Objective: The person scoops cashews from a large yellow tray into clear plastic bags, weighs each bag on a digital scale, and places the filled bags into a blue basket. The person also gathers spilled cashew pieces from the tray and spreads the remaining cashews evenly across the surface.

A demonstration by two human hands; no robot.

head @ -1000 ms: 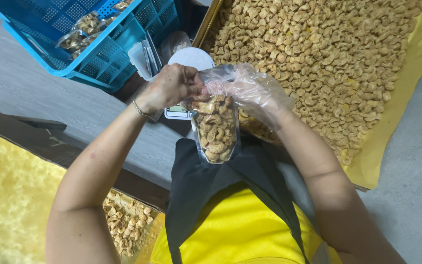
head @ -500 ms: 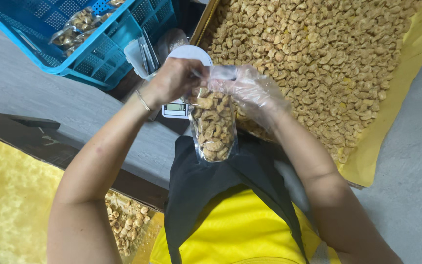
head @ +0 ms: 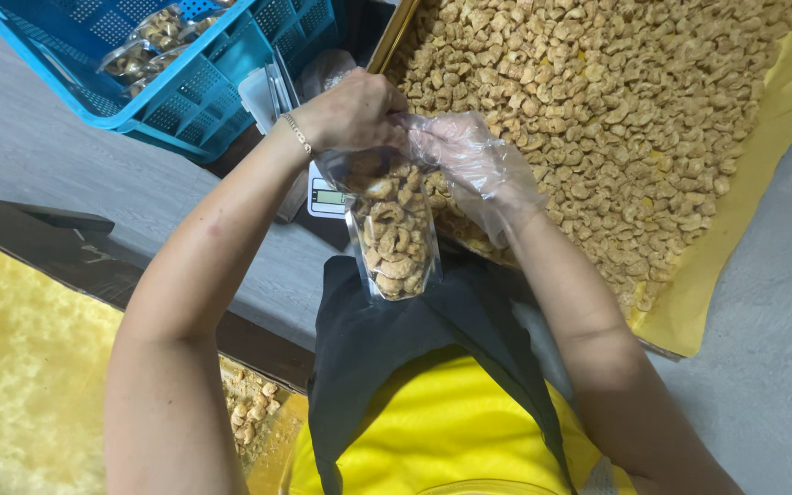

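- The left hand [head: 352, 112] is bare and has a thin bracelet [head: 299, 134] on the wrist. Its fingers are pressed together, pinching the top of a clear bag [head: 394, 234].
- The right hand [head: 469, 160] wears a loose see-through glove. Its fingers pinch the same top edge from the other side.
- The bag hangs down from both hands, in front of the person's chest. It is nearly full of crunchy tan snack pieces.
- I think this is the closing step: the bag looks filled, and both hands meet at its mouth. A good seal would need the top edges lined up flat and pressed all the way across, with no snack piece caught in between.
- Just behind the bag is one small scale [head: 326, 196] with a lit screen. The hands hide most of it.
- Beside the right hand is one big tray [head: 786, 101] lined with yellow paper. The loose snacks on it are too many to count.
- Beyond the left hand is one blue crate [head: 203, 87]. It holds a few packed bags [head: 153, 41]; I cannot count them for sure.
- Clear flat things [head: 263, 92] lean between the crate and the scale. I cannot tell what they are.
- At the near left is another yellow-lined tray [head: 20, 385] with some snack pieces [head: 249, 408] at its edge.
- All of it sits on a grey surface [head: 38, 156].
- So: two hands, one glove, one bag held, one scale, one crate, two trays.
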